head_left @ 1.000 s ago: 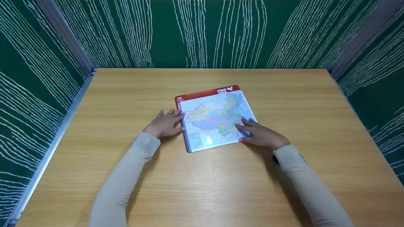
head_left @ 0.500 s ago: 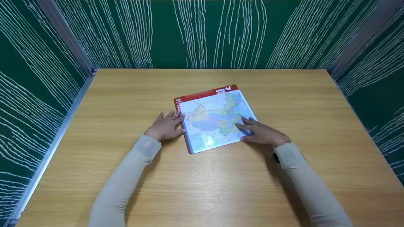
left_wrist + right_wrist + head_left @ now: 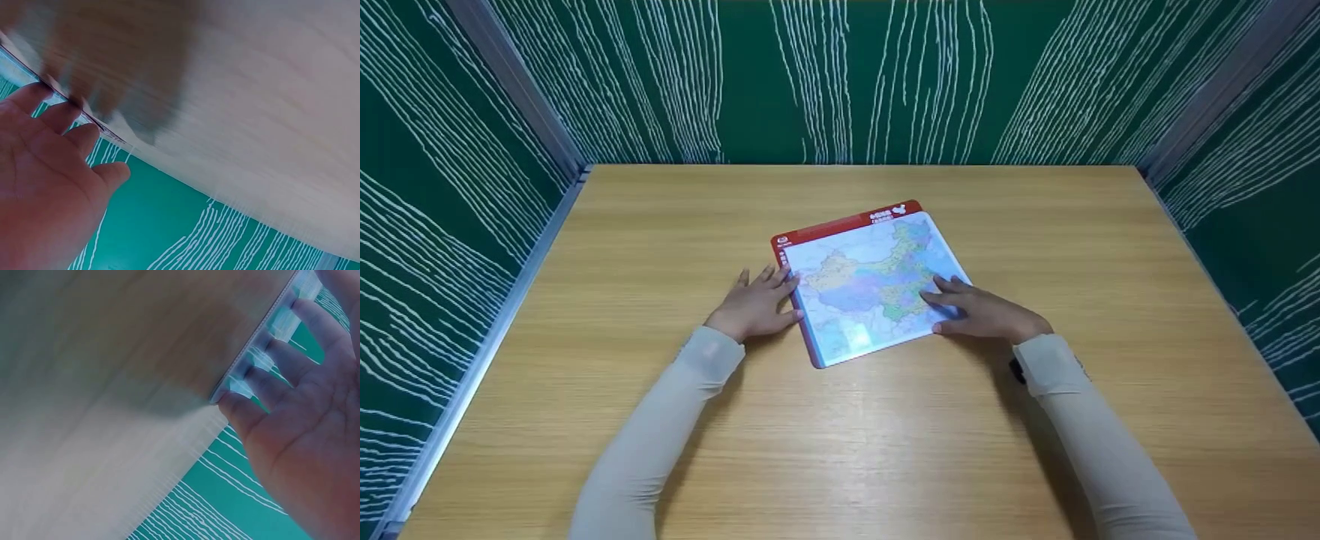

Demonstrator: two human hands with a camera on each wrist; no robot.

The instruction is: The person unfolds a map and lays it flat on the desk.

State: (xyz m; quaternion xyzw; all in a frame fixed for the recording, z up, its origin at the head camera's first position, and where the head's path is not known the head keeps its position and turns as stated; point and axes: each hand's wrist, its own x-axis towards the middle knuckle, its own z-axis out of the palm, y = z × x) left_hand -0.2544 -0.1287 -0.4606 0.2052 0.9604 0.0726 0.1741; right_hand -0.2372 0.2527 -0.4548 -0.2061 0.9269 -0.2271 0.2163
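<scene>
A flat map board (image 3: 859,262) with rounded corners lies slightly turned on the wooden table. Its red border carries white print along the top and left, and the map on it is in pastel colours. My left hand (image 3: 754,306) has its fingers spread, their tips on the board's left edge. Across the lower right edge, the fingers of my right hand (image 3: 990,311) rest on the map's surface. In the right wrist view, the board's thin edge (image 3: 253,349) runs under the right hand's (image 3: 309,410) straight fingers. The left wrist view has the left fingertips (image 3: 70,109) along the board's edge.
The wooden table (image 3: 847,457) reaches back to a green wall (image 3: 750,82) with white wavy lines. Similar green panels stand at both sides, with grey posts (image 3: 517,90) in the corners. A bright light reflection shows on the map's lower part.
The map board has turned a little counter-clockwise: its top edge shifted left and its lower left corner moved right and nearer. Both hands stay on its edges and have shifted only slightly.
</scene>
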